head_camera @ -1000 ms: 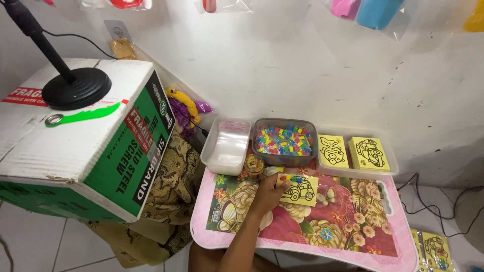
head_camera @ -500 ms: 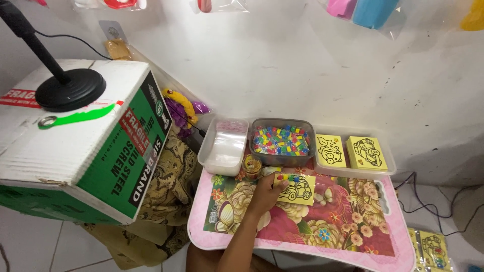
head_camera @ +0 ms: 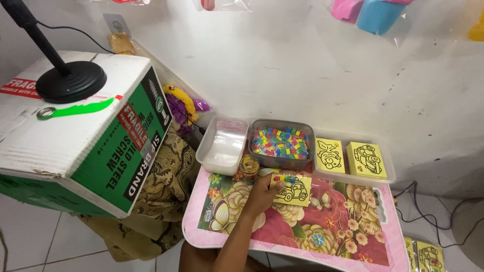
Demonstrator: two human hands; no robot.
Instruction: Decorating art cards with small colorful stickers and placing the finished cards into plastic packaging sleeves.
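Observation:
My left hand (head_camera: 258, 195) reaches up from the bottom edge and grips the left edge of a yellow card with a black car outline (head_camera: 293, 191). The card lies on a pink floral tabletop (head_camera: 322, 231). A few small coloured bits sit along the card's top edge. Just behind the hand stands a small round coloured container (head_camera: 249, 167). Beyond it is a grey tray of several small multicoloured pieces (head_camera: 281, 142). My right hand is out of sight.
A clear tub of plastic bags (head_camera: 223, 147) stands left of the grey tray. Two stacks of yellow outline cards (head_camera: 330, 155) (head_camera: 367, 160) lie in a clear tray at the right. A large cardboard box (head_camera: 85, 146) carries a black stand base (head_camera: 70, 81). Cables (head_camera: 433, 201) trail at the right.
The hand and the car card stay in about the same place on the tabletop. Only the view has shifted a little.

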